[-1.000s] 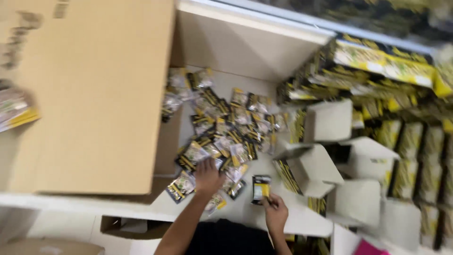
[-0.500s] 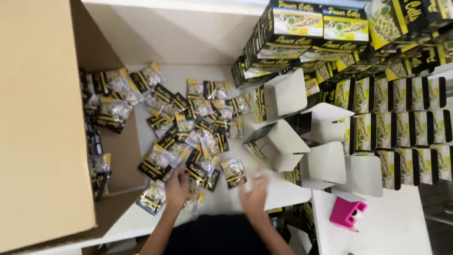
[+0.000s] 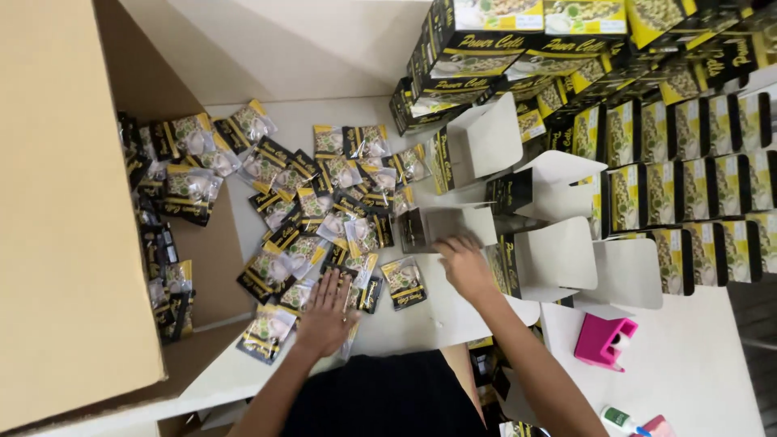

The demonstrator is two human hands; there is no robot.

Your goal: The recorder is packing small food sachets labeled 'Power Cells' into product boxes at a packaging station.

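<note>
Left hand: laid flat, fingers spread, pressed on the near edge of a scattered heap of small black-and-yellow foil sachets; nothing is clenched.
Right hand: placed at the flap of an open black-and-yellow cardboard carton; grasp cannot be told, fingers blurred.
Sachets vs hands: several are covered by the left palm; one single sachet is seen between the two hands, just beside the right one.
Carton vs grip: touched by the right fingertips, white inner flap turned up.
Surface: white table.
Left side: large brown cardboard box, more sachets spilled along its wall.
Right side: rows of matching cartons, stacked ones behind.
Near edge: pink plastic tape dispenser.
</note>
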